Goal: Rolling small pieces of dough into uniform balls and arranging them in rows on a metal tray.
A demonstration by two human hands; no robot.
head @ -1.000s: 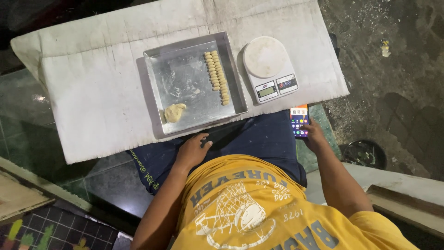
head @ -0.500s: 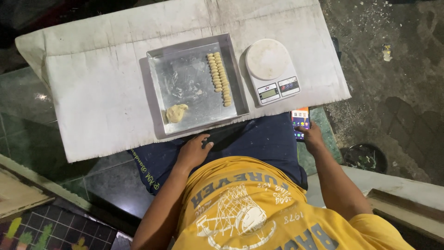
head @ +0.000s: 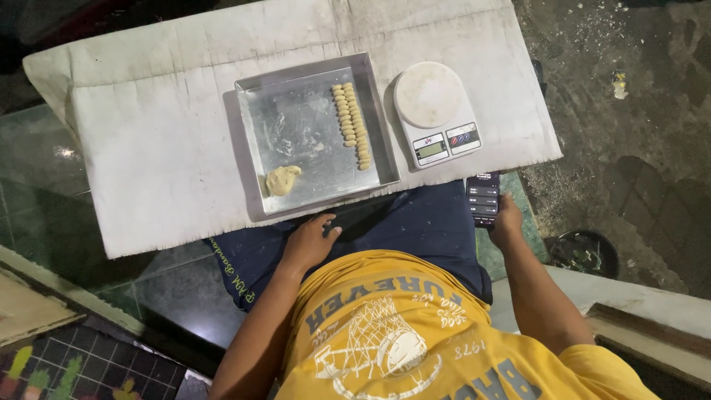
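The dark rectangular smartphone (head: 483, 198) sits in the right hand (head: 506, 221), whose fingers wrap its lower end; it hangs just below the front edge of the white cloth-covered board (head: 148, 148), over the person's right knee. Its long axis runs toward that edge and away from the body, with the lit screen facing up. Earlier the screen showed brighter colours; now it shows dark rows, and the phone has barely shifted. The left hand (head: 307, 241) lies open and released on the dark blue shorts (head: 415, 222), fingertips close to the board's front edge, as it was before.

On the board, just beyond the phone, stands the white digital kitchen scale (head: 435, 112) with its round platform. Left of the scale sits the square metal baking tray (head: 255, 111), holding a double column of small pale dough pieces (head: 351, 124) along its right wall and a lump of dough (head: 282, 180) in its near left corner. Most of the tray floor is bare, and the board has wide open cloth left of the tray.
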